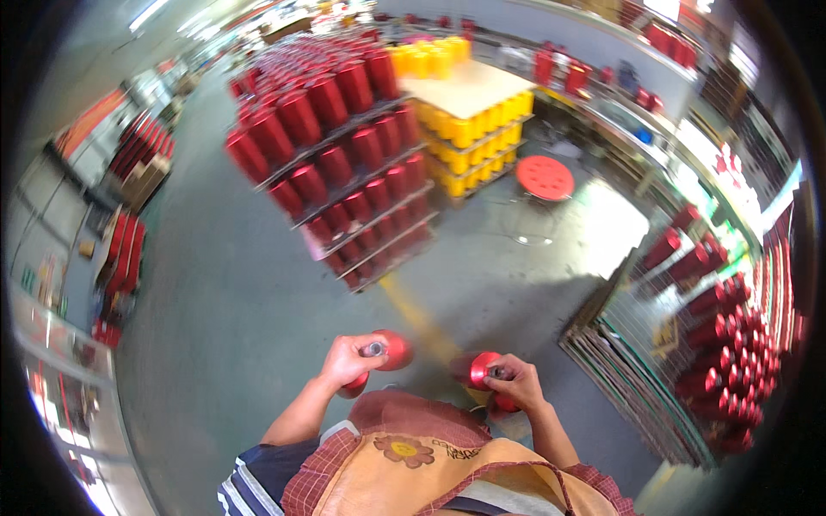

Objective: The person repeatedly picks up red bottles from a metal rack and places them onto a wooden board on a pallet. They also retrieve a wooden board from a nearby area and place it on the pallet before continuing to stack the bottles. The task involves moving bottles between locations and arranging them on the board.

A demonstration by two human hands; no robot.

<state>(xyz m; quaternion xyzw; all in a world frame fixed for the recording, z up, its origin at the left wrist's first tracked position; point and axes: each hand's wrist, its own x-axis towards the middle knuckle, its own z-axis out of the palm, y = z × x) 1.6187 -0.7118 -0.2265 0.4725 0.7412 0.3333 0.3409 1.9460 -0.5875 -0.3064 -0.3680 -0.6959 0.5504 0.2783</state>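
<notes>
My left hand (346, 359) is closed around the narrow metal neck of a shiny red metal cylinder (397, 351). Part of a second red cylinder shows just below that hand; how it is held is hidden. On the right, my right hand (518, 381) grips another red metal cylinder (483, 370) by its neck, with more red showing under the fingers. Both hands are low in front of my orange apron (379, 456), apart from each other, with the cylinders hanging over the floor.
Ahead stands a tall layered stack of red cylinders (314, 112), beside a board-topped stack of yellow cylinders (460, 129). A red round stool (545, 178) is to their right. At right, more red cylinders (731, 370) stand on a stack of boards (619, 378). A yellow line (413, 314) crosses the floor.
</notes>
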